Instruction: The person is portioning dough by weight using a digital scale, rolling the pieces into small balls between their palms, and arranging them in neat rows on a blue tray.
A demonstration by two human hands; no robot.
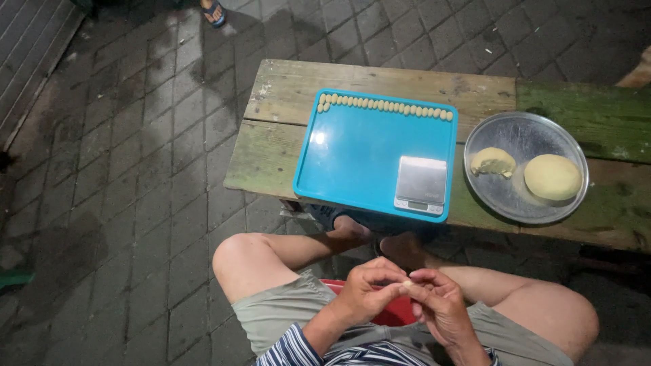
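My left hand [369, 290] and my right hand [437, 301] meet above my lap, both pinching one small pale piece of dough [407, 283] between the fingertips. Ahead on the wooden bench [285, 102] lies a blue tray [352, 152]. A row of several small dough pieces [383, 106] runs along its far edge. A small silver scale [420, 183] sits on the tray's near right corner. To the right, a round metal plate [522, 203] holds a large smooth dough ball [553, 177] and a smaller torn lump [493, 161].
I sit on a red stool [397, 315] with my knees spread and feet under the bench. Wet grey paving stones [135, 169] lie to the left. Another person's sandalled foot [213, 11] shows at the top edge. The bench's right part is mossy green.
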